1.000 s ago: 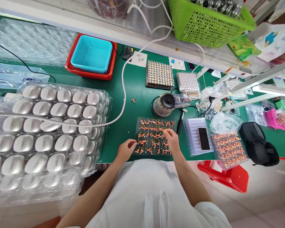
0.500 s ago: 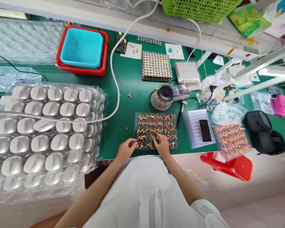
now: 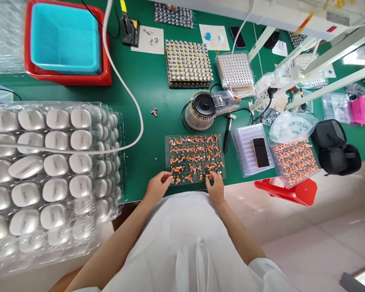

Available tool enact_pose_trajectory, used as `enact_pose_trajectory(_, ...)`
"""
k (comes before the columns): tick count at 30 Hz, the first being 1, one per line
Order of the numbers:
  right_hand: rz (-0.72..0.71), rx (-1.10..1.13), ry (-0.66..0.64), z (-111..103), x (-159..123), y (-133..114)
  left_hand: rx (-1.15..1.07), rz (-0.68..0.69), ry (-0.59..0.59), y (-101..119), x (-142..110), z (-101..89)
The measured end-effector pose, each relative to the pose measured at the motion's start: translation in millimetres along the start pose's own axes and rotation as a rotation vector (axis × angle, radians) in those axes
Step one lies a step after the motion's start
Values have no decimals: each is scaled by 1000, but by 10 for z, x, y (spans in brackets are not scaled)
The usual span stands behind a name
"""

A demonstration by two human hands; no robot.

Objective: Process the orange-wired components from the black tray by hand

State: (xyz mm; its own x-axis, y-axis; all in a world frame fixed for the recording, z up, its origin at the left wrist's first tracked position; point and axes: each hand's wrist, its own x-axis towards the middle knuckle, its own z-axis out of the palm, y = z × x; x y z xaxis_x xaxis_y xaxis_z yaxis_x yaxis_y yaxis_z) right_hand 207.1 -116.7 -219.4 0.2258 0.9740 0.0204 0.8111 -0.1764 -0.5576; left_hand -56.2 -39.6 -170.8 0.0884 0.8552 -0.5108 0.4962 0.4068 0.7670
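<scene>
In front of me at the table's near edge lies a clear tray (image 3: 168,151) holding rows of small orange parts (image 3: 196,159) that look like flexible circuits. My left hand (image 3: 157,188) is at the tray's front left corner, thumb and forefinger pinched together by the nearest parts. Whatever is between those fingertips is too small to make out. Over the tray's front right part is my right hand (image 3: 215,189), its thumb and forefinger closed in around the front row. Its fingertips hide what they touch. One loose orange part (image 3: 154,112) lies on the green mat beyond the tray.
Behind the tray stands a round grey dispenser (image 3: 202,109), with a hammer (image 3: 228,133) beside it. A phone (image 3: 260,152) rests on stacked clear trays (image 3: 239,159). Stacked trays of silvery cases (image 3: 80,140) fill the left. A white cable (image 3: 136,106) loops across the table.
My right hand has shifted right and nearer to me, from the tray's front middle to its front right. My left hand stays by the front left corner. The camera view has also shifted.
</scene>
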Motion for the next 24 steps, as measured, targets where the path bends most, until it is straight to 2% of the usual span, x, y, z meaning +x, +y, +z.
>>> enact_pose_trajectory(8,-7,-61,-87,202,-22,-182,22,-10,-26,-54,-6,22)
enact_pose_trajectory(16,138,17,-90,270,34,-299,48,0,-35,-36,-75,33)
enact_pose_trajectory(19,215,112,-91,157,61,-386,42,8,-48,20,-105,52)
enact_pose_trajectory(21,253,194,-108,-4,76,-495,17,19,-70,99,-146,60)
enact_pose_trajectory(23,326,431,-163,-231,98,-653,-38,61,-126,229,-207,60)
enact_pose_trajectory(24,393,649,-211,-361,114,-747,-78,98,-165,314,-243,57)
